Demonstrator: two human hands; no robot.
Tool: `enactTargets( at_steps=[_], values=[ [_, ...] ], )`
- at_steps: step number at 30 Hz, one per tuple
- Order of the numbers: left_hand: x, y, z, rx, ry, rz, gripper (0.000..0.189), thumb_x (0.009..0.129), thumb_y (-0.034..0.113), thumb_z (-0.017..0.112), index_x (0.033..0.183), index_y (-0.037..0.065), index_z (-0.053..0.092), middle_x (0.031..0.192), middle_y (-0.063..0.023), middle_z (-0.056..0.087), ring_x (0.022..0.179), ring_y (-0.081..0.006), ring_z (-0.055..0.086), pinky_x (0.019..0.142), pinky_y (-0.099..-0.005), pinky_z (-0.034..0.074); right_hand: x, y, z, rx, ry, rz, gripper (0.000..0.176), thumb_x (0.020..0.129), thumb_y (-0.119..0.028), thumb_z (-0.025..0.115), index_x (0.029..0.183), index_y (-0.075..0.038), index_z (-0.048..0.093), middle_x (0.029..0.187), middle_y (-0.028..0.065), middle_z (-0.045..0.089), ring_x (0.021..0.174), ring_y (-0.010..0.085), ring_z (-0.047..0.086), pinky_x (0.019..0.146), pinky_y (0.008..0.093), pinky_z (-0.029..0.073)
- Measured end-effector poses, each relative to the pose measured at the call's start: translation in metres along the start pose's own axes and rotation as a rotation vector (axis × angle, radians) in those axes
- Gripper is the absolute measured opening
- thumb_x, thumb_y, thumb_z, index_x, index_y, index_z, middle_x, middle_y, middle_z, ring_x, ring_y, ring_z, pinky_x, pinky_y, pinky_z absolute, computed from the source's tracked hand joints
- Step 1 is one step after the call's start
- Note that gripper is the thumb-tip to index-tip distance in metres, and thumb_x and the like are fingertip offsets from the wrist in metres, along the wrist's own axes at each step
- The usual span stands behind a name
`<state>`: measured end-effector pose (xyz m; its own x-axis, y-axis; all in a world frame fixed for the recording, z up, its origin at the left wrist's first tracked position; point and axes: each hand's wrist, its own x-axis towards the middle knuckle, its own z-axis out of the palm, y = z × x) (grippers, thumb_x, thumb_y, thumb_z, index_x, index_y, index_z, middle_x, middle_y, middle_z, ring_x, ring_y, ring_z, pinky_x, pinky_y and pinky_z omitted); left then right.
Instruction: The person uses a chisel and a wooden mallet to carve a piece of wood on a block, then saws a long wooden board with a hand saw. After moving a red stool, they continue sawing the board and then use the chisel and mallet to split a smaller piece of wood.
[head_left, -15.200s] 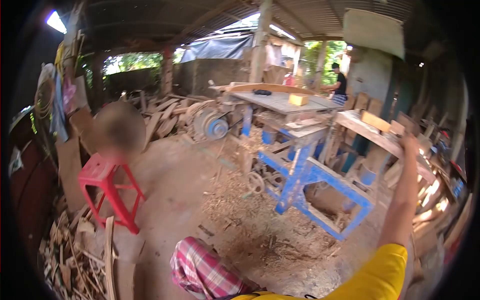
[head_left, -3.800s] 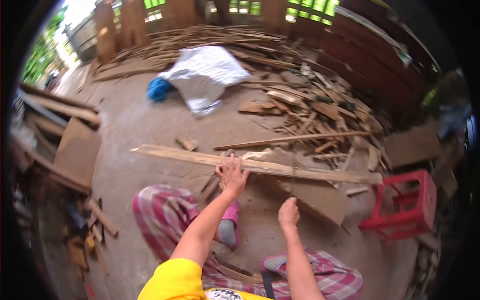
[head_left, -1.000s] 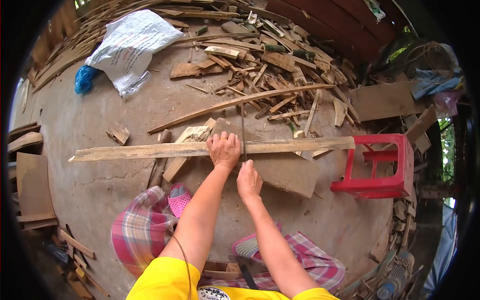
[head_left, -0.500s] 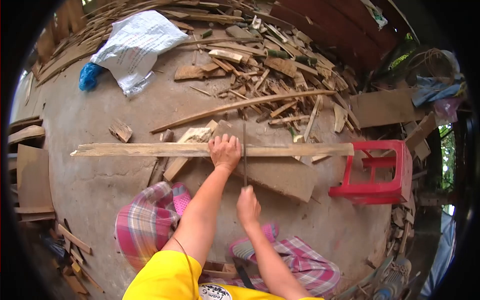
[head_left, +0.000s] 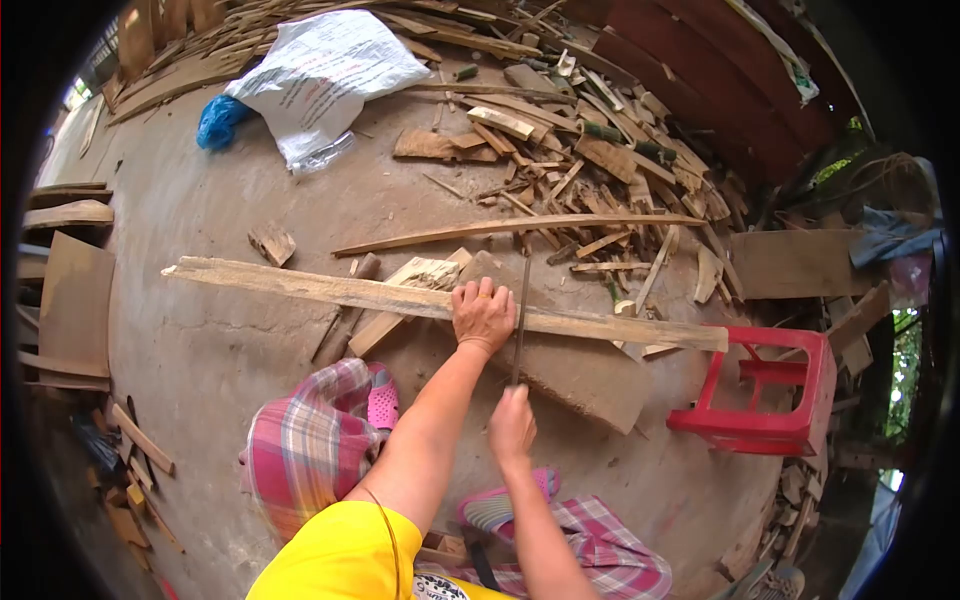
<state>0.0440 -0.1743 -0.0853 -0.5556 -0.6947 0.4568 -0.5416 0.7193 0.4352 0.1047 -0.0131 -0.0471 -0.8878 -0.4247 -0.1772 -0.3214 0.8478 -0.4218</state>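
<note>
A long wooden plank (head_left: 390,296) lies crosswise in front of me, over a thick wooden block (head_left: 580,385). My left hand (head_left: 484,316) presses down on the plank with its fingers wrapped over the far edge. Just to its right, a thin dark saw blade (head_left: 522,315) crosses the plank, seen nearly edge-on. My right hand (head_left: 512,425) is closed round the near end of the saw, slightly blurred. The plank's right end rests at a red plastic stool (head_left: 752,435) lying on its side.
Scrap wood (head_left: 610,160) is piled at the back. A white sack (head_left: 325,80) and blue bag (head_left: 220,122) lie at the back left. A long curved strip (head_left: 510,226) lies beyond the plank. Boards (head_left: 75,300) stand at the left edge.
The view has shifted and tilted, so the plank now slopes down to the right. Both hands keep their holds, and the saw stays across the plank beside my left hand.
</note>
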Motion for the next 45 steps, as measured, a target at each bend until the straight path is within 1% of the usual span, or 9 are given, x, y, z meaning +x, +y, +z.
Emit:
enactTargets(
  at_steps=[3,9,15,21,25,31,35,42,45],
  values=[
    [-0.002,-0.001,0.0,0.0,0.007,0.024,0.018,0.081,0.029,0.062,0.071,0.015,0.057,0.084,-0.0041,0.052,0.086,-0.0239,0.052,0.084,-0.0415,0.036,0.054,-0.033,-0.016,-0.013,-0.064,0.03,0.024,0.099,-0.025,0.041,0.095,-0.002,0.047,0.085,0.0287,0.063,0.082,0.0488,0.061,0.07,0.0585,0.046],
    [0.0,0.0,-0.003,-0.01,0.004,0.019,0.017,0.082,0.029,0.061,0.072,0.015,0.058,0.085,-0.0046,0.052,0.086,-0.0251,0.051,0.083,-0.0418,0.036,-0.015,0.003,0.006,0.012,-0.022,0.054,0.023,0.099,-0.024,0.042,0.094,-0.002,0.048,0.085,0.0281,0.063,0.081,0.0484,0.061,0.069,0.0579,0.046],
    [-0.002,-0.001,0.001,-0.005,0.014,0.012,0.018,0.082,0.029,0.061,0.071,0.015,0.057,0.083,-0.0043,0.052,0.085,-0.0249,0.051,0.083,-0.0417,0.036,0.06,-0.026,-0.003,-0.048,-0.005,-0.027,0.025,0.1,-0.027,0.041,0.099,-0.003,0.048,0.085,0.0245,0.064,0.078,0.0462,0.062,0.068,0.0567,0.047],
    [0.001,-0.003,0.0,-0.022,0.014,0.001,0.017,0.082,0.028,0.062,0.071,0.016,0.059,0.083,-0.0036,0.052,0.085,-0.0248,0.051,0.082,-0.042,0.036,-0.005,0.007,0.008,0.001,0.013,0.006,0.026,0.1,-0.028,0.04,0.101,-0.004,0.048,0.086,0.0249,0.064,0.081,0.0455,0.063,0.069,0.0567,0.047],
    [-0.003,-0.002,-0.001,-0.023,0.031,0.011,0.018,0.082,0.028,0.062,0.071,0.016,0.058,0.083,-0.0031,0.052,0.085,-0.0245,0.051,0.082,-0.0418,0.036,0.052,-0.021,-0.003,-0.095,-0.05,0.006,0.024,0.099,-0.026,0.043,0.1,-0.003,0.049,0.089,0.0243,0.065,0.08,0.045,0.062,0.069,0.0558,0.048],
    [0.001,0.001,-0.002,-0.025,-0.017,-0.016,0.017,0.082,0.028,0.062,0.072,0.015,0.058,0.083,-0.0031,0.053,0.084,-0.0244,0.051,0.082,-0.0413,0.036,-0.019,0.013,0.01,0.007,-0.015,0.011,0.024,0.1,-0.027,0.042,0.101,-0.003,0.048,0.091,0.0248,0.065,0.081,0.0469,0.062,0.07,0.0561,0.047],
    [-0.004,-0.002,0.0,-0.029,0.013,0.015,0.017,0.082,0.028,0.062,0.071,0.015,0.058,0.083,-0.003,0.053,0.084,-0.0241,0.051,0.082,-0.0406,0.036,0.06,-0.028,-0.006,-0.018,0.006,-0.024,0.027,0.101,-0.027,0.04,0.095,-0.002,0.048,0.083,0.0276,0.063,0.078,0.0479,0.061,0.066,0.0583,0.046],
    [0.0,0.0,-0.003,-0.018,-0.027,-0.002,0.017,0.082,0.028,0.062,0.072,0.015,0.058,0.082,-0.0026,0.053,0.083,-0.0242,0.051,0.081,-0.0408,0.036,-0.017,0.009,0.012,0.018,0.027,0.02,0.025,0.1,-0.025,0.041,0.096,-0.002,0.047,0.083,0.0285,0.063,0.078,0.0488,0.061,0.068,0.0587,0.046],
    [-0.001,0.0,-0.002,-0.026,0.009,0.013,0.016,0.082,0.028,0.062,0.073,0.015,0.059,0.082,-0.003,0.053,0.083,-0.025,0.051,0.081,-0.0413,0.036,0.039,-0.016,0.001,0.022,0.007,-0.019,0.025,0.1,-0.026,0.041,0.097,-0.002,0.047,0.084,0.0284,0.063,0.08,0.0488,0.061,0.069,0.0589,0.046]
  ],
)
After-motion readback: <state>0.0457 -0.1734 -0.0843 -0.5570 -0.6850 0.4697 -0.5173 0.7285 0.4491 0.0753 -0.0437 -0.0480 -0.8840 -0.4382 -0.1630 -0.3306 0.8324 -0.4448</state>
